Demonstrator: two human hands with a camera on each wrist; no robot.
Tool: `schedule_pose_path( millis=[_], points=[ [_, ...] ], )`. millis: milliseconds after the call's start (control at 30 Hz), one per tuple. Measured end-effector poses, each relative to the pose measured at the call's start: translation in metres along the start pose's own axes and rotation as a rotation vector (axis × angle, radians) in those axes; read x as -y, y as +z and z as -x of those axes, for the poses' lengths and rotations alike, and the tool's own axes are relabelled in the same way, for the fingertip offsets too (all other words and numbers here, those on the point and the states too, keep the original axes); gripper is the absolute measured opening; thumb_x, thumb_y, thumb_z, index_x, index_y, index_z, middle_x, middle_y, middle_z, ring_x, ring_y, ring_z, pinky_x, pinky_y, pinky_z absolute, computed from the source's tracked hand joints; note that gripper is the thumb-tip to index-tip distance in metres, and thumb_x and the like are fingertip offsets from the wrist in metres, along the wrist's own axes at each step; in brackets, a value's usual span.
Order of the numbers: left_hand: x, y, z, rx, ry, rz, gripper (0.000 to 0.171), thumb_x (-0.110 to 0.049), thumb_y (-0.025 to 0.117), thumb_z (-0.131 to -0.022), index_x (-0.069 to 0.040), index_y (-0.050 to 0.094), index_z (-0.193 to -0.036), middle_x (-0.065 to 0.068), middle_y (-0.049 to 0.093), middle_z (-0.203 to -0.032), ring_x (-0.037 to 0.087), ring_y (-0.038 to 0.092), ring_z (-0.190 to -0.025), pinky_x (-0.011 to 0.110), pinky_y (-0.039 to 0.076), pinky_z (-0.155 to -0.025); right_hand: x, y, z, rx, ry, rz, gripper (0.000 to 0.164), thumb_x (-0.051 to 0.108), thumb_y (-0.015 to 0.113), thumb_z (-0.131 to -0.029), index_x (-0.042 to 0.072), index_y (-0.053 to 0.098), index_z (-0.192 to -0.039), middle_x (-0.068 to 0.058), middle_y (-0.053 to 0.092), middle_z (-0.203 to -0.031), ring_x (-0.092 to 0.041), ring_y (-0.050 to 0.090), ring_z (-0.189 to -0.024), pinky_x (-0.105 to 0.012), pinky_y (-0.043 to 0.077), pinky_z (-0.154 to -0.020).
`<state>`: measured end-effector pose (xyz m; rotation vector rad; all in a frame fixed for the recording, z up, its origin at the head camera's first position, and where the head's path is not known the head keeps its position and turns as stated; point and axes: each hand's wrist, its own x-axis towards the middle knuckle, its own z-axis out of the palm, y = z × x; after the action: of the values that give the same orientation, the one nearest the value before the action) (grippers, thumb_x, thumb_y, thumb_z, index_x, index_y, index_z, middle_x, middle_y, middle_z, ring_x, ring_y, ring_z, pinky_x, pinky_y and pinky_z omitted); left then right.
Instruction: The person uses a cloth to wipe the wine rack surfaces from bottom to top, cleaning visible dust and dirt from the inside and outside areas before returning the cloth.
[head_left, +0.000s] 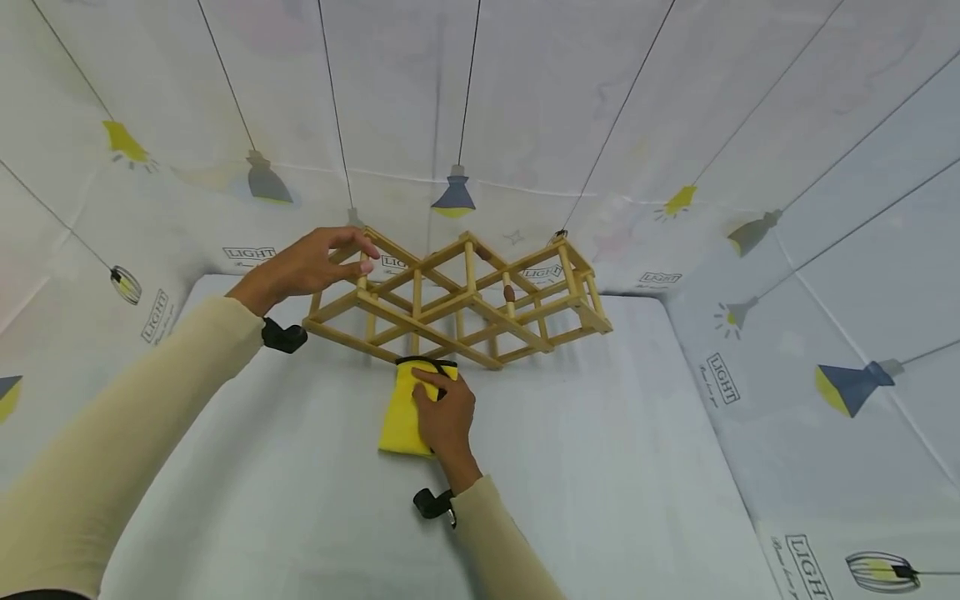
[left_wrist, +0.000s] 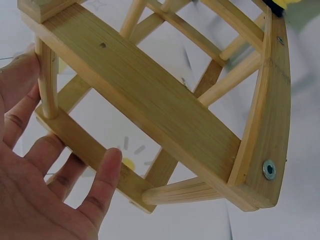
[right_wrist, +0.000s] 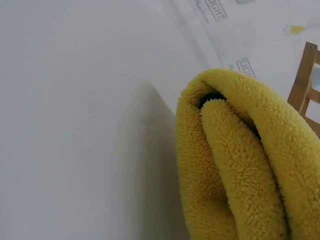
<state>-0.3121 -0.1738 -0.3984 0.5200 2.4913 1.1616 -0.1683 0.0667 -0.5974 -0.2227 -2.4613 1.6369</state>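
Pale walls (head_left: 525, 187) printed with hanging lamps (head_left: 454, 196) close in round a white counter (head_left: 592, 467), where a wooden lattice rack (head_left: 471, 297) sits toward the far side. From where I stand, the left hand (head_left: 303, 265) pinches the rack's left end, thumb and fingers about a round post (left_wrist: 47, 80). The right hand (head_left: 447, 414) has its fingers closed on a folded yellow cloth (head_left: 402, 412) at the rack's front; whether cloth meets wood I can't tell. What worries me is the lattice: its crossed slats look made to pivot, so a hard push could make it fold or skid, nipping fingers between the bars. Dragged carelessly, the cloth might snag on a bolt head (left_wrist: 269, 170). The wood looks smooth and pale, flat slats and round dowels making a row of diamonds; one dowel carries a dark brown patch (head_left: 509, 293). The cloth is thick, fuzzy plush, edged in black.
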Motion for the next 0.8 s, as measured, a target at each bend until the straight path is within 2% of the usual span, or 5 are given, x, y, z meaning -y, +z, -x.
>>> schedule_pose_path(
  millis=[233, 367, 467, 600, 800],
  points=[
    [-0.001, 0.001, -0.001, 0.000, 0.001, -0.003, 0.035, -0.036, 0.066, -0.107, -0.017, 0.063, -0.136, 0.010, 0.037, -0.172, 0.040, 0.021, -0.164, 0.075, 0.018, -0.126, -0.006, -0.010, -0.012, -0.147, -0.018, -0.003, 0.027, 0.012, 0.074, -0.097, 0.026, 0.084, -0.117, 0.001, 0.083, -0.113, -0.032, 0.069, -0.128, -0.057, 0.032, -0.129],
    [0.000, 0.004, -0.001, 0.012, 0.005, 0.014, 0.034, -0.034, 0.066, -0.107, -0.016, 0.063, -0.136, 0.010, 0.037, -0.172, 0.040, 0.020, -0.164, 0.074, 0.019, -0.126, -0.009, -0.009, -0.015, 0.032, 0.107, 0.054, 0.026, 0.019, 0.074, -0.098, 0.035, 0.083, -0.117, -0.002, 0.080, -0.121, -0.038, 0.069, -0.078, -0.045, 0.061, -0.076],
    [0.000, 0.006, -0.002, 0.019, 0.014, 0.010, 0.034, -0.035, 0.066, -0.107, -0.016, 0.063, -0.136, 0.011, 0.038, -0.171, 0.039, 0.020, -0.164, 0.074, 0.019, -0.127, -0.011, -0.009, -0.013, 0.047, 0.130, 0.035, 0.026, 0.018, 0.074, -0.097, 0.034, 0.083, -0.115, -0.001, 0.081, -0.120, -0.038, 0.070, -0.079, -0.044, 0.061, -0.078],
    [-0.001, 0.005, -0.004, 0.009, 0.012, -0.010, 0.034, -0.035, 0.066, -0.107, -0.016, 0.064, -0.135, 0.011, 0.039, -0.171, 0.039, 0.021, -0.164, 0.074, 0.018, -0.127, -0.011, -0.009, -0.013, -0.100, 0.052, -0.034, 0.026, 0.013, 0.075, -0.097, 0.027, 0.084, -0.117, 0.005, 0.082, -0.114, -0.030, 0.065, -0.134, -0.052, 0.029, -0.131],
    [0.000, 0.003, -0.002, 0.011, -0.003, 0.001, 0.036, -0.036, 0.066, -0.107, -0.016, 0.062, -0.137, 0.010, 0.035, -0.173, 0.040, 0.019, -0.165, 0.075, 0.018, -0.126, -0.012, -0.009, -0.018, 0.106, 0.101, 0.007, 0.027, 0.019, 0.075, -0.099, 0.035, 0.082, -0.119, 0.002, 0.076, -0.132, -0.030, 0.061, -0.138, -0.055, 0.042, -0.122]
  ],
)
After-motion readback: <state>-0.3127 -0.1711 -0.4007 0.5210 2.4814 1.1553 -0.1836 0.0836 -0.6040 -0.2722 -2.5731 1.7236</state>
